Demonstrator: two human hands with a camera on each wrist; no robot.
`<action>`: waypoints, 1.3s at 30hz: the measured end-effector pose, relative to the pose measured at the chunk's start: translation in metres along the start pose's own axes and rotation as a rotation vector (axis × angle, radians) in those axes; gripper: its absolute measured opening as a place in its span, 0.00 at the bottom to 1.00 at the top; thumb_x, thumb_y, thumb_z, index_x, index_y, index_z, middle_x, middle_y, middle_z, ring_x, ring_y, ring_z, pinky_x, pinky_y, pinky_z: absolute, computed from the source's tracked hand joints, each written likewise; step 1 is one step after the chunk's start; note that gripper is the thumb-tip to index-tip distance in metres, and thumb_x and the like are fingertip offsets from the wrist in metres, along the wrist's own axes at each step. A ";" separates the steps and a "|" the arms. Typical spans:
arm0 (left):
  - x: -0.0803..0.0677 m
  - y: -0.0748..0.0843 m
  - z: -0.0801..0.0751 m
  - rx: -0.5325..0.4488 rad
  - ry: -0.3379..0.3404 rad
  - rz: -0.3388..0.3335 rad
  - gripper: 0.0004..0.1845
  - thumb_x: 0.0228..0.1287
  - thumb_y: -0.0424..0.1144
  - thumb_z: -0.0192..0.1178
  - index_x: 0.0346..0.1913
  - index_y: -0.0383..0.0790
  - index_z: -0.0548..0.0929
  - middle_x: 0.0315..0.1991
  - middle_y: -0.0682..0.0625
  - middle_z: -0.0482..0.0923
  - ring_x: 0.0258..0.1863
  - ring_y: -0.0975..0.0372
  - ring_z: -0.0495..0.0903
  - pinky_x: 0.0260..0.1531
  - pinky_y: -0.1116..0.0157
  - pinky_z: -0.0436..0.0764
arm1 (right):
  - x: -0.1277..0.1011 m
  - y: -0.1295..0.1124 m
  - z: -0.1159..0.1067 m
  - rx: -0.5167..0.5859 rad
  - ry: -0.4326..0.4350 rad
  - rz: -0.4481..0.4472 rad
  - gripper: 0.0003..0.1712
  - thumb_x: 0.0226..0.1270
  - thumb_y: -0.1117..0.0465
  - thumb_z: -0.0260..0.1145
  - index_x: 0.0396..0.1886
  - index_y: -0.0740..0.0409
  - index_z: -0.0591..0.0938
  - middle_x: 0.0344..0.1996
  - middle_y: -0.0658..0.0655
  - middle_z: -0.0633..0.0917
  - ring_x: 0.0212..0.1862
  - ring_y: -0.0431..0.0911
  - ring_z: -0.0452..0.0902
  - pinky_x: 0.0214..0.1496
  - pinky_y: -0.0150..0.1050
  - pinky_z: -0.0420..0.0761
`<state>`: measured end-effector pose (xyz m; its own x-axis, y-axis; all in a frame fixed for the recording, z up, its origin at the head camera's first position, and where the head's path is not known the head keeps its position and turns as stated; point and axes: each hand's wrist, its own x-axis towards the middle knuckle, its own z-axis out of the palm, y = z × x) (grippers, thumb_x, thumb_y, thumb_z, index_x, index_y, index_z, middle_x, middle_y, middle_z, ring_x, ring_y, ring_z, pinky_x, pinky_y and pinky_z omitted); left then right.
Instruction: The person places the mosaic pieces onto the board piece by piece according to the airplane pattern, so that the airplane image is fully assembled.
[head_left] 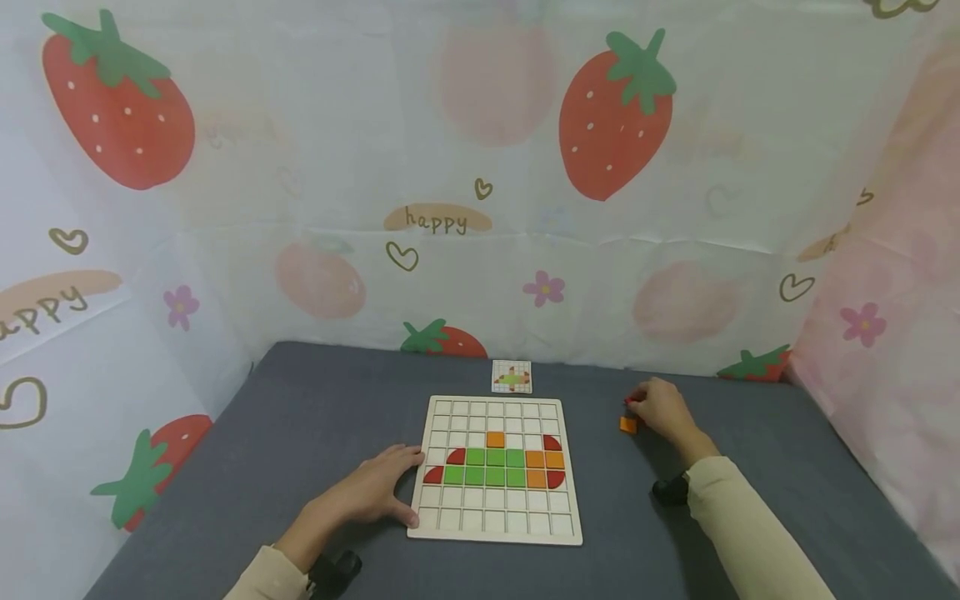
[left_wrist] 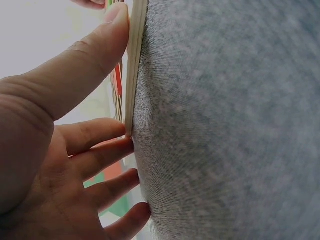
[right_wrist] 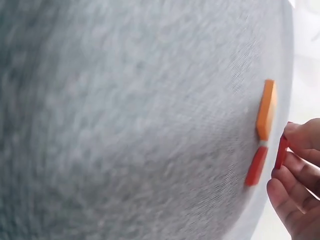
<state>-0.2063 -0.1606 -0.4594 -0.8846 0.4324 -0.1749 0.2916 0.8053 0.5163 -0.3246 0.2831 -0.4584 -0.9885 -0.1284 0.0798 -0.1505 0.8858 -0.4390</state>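
Note:
A pale wooden grid board (head_left: 495, 522) lies on the grey table, with green squares (head_left: 496, 476), orange squares (head_left: 535, 459) and red rounded tiles (head_left: 433, 475) set across its middle rows. My left hand (head_left: 371, 487) rests at the board's left edge, fingers loosely extended; in the left wrist view the thumb (left_wrist: 95, 55) touches the rim. Right of the board, my right hand (head_left: 663, 408) pinches a small red tile (right_wrist: 282, 151) between thumb and fingers, just above the cloth. Below it on the table lie an orange tile (right_wrist: 266, 110) and another red tile (right_wrist: 257, 166), end to end.
A small pattern card (head_left: 512, 377) lies behind the board, showing a coloured grid figure. A strawberry-printed curtain (head_left: 480, 275) rises along the table's back edge and both sides. Dark wrist devices (head_left: 670, 490) sit below each hand.

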 end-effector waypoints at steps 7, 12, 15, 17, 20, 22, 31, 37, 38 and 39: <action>0.001 -0.001 0.001 0.001 -0.008 -0.010 0.47 0.37 0.52 0.71 0.64 0.38 0.66 0.66 0.43 0.61 0.68 0.47 0.55 0.58 0.39 0.57 | 0.000 -0.015 0.000 -0.001 0.050 -0.112 0.09 0.57 0.62 0.63 0.34 0.63 0.84 0.33 0.61 0.81 0.33 0.49 0.76 0.31 0.40 0.76; 0.001 0.000 0.002 -0.012 -0.013 -0.022 0.47 0.37 0.51 0.71 0.64 0.39 0.65 0.66 0.43 0.61 0.68 0.47 0.54 0.58 0.39 0.56 | 0.001 -0.025 0.001 -0.003 0.053 -0.146 0.09 0.57 0.63 0.63 0.35 0.62 0.84 0.33 0.60 0.81 0.33 0.49 0.77 0.32 0.41 0.77; 0.001 0.000 0.002 -0.014 -0.012 -0.026 0.47 0.37 0.51 0.71 0.64 0.39 0.65 0.67 0.44 0.61 0.68 0.47 0.54 0.58 0.39 0.56 | 0.003 -0.032 0.001 -0.017 0.063 -0.176 0.08 0.56 0.64 0.64 0.34 0.63 0.84 0.32 0.60 0.81 0.33 0.49 0.76 0.33 0.42 0.76; 0.001 0.000 0.002 -0.007 -0.013 -0.033 0.47 0.37 0.52 0.71 0.64 0.39 0.65 0.67 0.44 0.60 0.68 0.48 0.54 0.59 0.39 0.56 | 0.004 -0.037 0.001 -0.028 0.069 -0.190 0.07 0.55 0.64 0.64 0.33 0.62 0.84 0.31 0.59 0.81 0.32 0.48 0.75 0.33 0.42 0.76; 0.001 0.000 0.002 0.004 -0.014 -0.039 0.48 0.36 0.52 0.71 0.64 0.40 0.65 0.67 0.44 0.61 0.69 0.48 0.54 0.59 0.39 0.56 | 0.005 -0.044 0.002 -0.031 0.059 -0.211 0.08 0.56 0.64 0.64 0.33 0.62 0.84 0.30 0.58 0.80 0.32 0.47 0.74 0.33 0.41 0.75; 0.001 0.000 0.002 0.009 -0.016 -0.041 0.48 0.36 0.52 0.71 0.64 0.39 0.65 0.67 0.44 0.61 0.68 0.47 0.54 0.59 0.39 0.56 | 0.005 -0.049 0.002 -0.027 0.056 -0.216 0.08 0.56 0.63 0.64 0.33 0.61 0.84 0.31 0.57 0.80 0.32 0.46 0.74 0.33 0.39 0.75; 0.001 0.000 0.001 -0.004 -0.011 -0.043 0.48 0.36 0.52 0.71 0.64 0.40 0.65 0.67 0.45 0.60 0.69 0.48 0.54 0.59 0.39 0.55 | 0.007 -0.071 0.003 0.010 0.037 -0.251 0.08 0.57 0.63 0.64 0.35 0.60 0.84 0.32 0.56 0.80 0.34 0.46 0.74 0.34 0.39 0.76; 0.002 0.000 0.001 -0.006 -0.013 -0.041 0.48 0.36 0.52 0.71 0.64 0.39 0.65 0.67 0.44 0.60 0.69 0.47 0.54 0.59 0.40 0.56 | 0.010 -0.087 0.009 0.034 0.024 -0.255 0.09 0.57 0.62 0.63 0.35 0.61 0.84 0.33 0.57 0.79 0.35 0.46 0.74 0.35 0.38 0.76; 0.002 0.000 0.001 -0.004 -0.012 -0.040 0.48 0.36 0.52 0.71 0.64 0.39 0.65 0.67 0.44 0.60 0.69 0.47 0.54 0.59 0.40 0.56 | 0.011 -0.090 0.010 0.033 0.021 -0.253 0.09 0.57 0.61 0.63 0.36 0.61 0.84 0.33 0.57 0.79 0.35 0.46 0.73 0.35 0.38 0.76; 0.003 0.000 0.001 0.000 -0.012 -0.038 0.48 0.36 0.52 0.71 0.64 0.39 0.65 0.67 0.44 0.60 0.69 0.47 0.54 0.60 0.40 0.56 | 0.011 -0.092 0.011 0.034 0.017 -0.251 0.10 0.57 0.61 0.63 0.36 0.61 0.84 0.34 0.56 0.79 0.35 0.46 0.74 0.35 0.38 0.77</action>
<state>-0.2083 -0.1593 -0.4611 -0.8908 0.4058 -0.2042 0.2573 0.8212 0.5093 -0.3218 0.1950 -0.4271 -0.9196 -0.3350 0.2050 -0.3922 0.8116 -0.4330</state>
